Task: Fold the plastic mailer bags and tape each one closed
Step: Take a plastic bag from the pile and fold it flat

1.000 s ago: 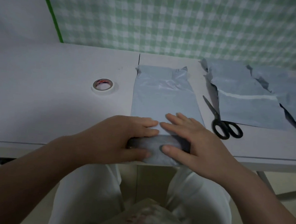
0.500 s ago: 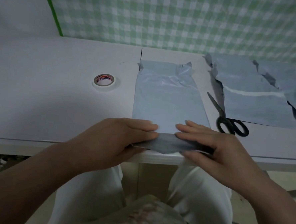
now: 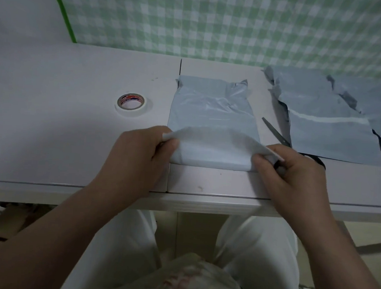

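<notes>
Since the earlier frames, the near end of the mailer bag, which then drooped over the front edge of the surface, has been lifted and carried away from the body, and now arches over the bag's middle as a raised flap. At the flap's left corner the left hand pinches the film between thumb and fingers, and the right hand pinches the right corner likewise, so each grip is closed on the plastic. The bag lies on the surface between and beyond the two grips, its far end crumpled. Well beyond and outward of the left grip sits the tape roll. The scissors lie just beyond the right grip, handles partly hidden by that hand, with spare mailer bags spread farther out on that side. The fold appears half made. To finish it well, keep both corners level, lay them squarely over the bag's long edges, then press along the crease — the slippery film will likely spring open, so one hand should pin the flap while the other fetches tape.
</notes>
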A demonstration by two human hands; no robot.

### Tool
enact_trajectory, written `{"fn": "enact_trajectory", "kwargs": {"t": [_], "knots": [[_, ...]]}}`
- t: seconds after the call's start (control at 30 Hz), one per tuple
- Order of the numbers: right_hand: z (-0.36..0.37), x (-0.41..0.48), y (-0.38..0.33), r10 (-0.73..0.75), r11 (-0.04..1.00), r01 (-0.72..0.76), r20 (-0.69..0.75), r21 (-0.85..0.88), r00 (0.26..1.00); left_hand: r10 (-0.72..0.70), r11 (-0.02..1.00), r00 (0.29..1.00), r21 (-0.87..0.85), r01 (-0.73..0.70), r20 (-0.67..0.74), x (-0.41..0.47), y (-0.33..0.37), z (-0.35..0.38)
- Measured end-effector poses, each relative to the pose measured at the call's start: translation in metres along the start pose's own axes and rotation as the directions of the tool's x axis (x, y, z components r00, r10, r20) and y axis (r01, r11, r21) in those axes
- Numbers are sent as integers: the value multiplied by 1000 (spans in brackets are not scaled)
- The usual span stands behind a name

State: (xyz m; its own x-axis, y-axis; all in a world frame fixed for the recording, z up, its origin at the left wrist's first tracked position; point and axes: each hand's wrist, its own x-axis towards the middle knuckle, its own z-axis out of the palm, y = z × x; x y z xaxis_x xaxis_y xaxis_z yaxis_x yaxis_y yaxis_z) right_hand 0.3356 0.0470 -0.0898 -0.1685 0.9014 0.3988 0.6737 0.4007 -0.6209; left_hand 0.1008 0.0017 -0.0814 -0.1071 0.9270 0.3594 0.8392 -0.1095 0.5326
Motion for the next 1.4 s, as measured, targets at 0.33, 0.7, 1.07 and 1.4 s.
{"fn": "enact_trajectory", "kwargs": {"t": [0.33, 0.7, 1.07, 1.4], "knots": [[13, 5, -5, 62, 947, -91, -104, -309, 993, -105, 968, 994, 230, 104, -6, 8, 5, 9], [16, 8, -2, 72, 935, -97, -87, -342, 994, -122, 978, 988, 159, 135, -90, 6, 5, 9], [15, 8, -5, 81, 936, -102, -78, -337, 994, 167, 967, 982, 180, -181, 87, -3, -12, 3], [13, 7, -15, 119, 939, -139, -81, -316, 990, 170, 957, 982, 223, -185, 86, -3, -13, 2]]}}
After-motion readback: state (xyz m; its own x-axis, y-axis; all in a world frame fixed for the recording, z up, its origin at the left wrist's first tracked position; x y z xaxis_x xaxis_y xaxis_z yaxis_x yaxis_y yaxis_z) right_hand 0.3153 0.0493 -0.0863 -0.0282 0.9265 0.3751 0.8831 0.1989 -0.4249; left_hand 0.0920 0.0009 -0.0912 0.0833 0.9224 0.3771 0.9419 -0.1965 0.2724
